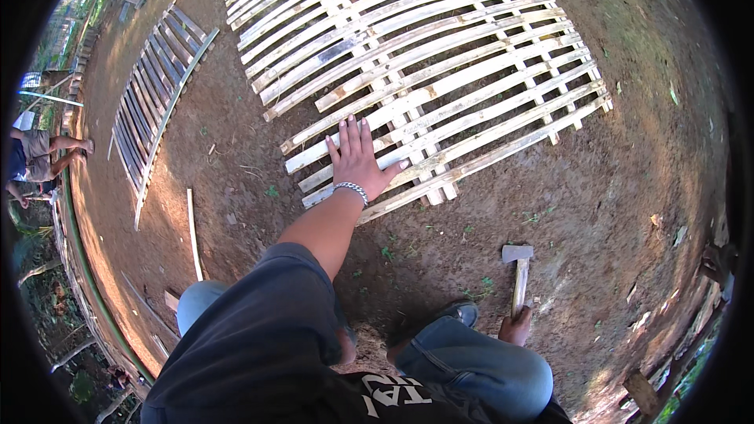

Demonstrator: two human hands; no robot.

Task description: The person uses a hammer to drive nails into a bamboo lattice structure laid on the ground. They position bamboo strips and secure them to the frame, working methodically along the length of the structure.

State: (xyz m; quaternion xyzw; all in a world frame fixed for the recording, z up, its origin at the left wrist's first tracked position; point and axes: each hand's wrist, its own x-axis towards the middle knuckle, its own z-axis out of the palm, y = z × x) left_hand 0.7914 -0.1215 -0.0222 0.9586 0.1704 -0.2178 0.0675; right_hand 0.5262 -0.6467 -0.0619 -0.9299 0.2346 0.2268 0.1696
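Observation:
A large panel of pale split bamboo slats (432, 93), fixed across several crosspieces, lies on the dirt ahead of me. My left hand (359, 159) rests palm down on its near left part, fingers spread, a chain bracelet at the wrist. It grips nothing. Low on the right, my right hand (515, 327) is wrapped round the wooden handle of a hatchet (520, 283). The grey metal head points away from me, above the ground and apart from the panel.
A smaller, darker slatted panel (157, 98) lies to the left, near a loose pale strip (194, 234). A person (38, 155) is at the far left, beyond a long green pole (82, 271). Wooden boards (644, 394) stand at the lower right edge.

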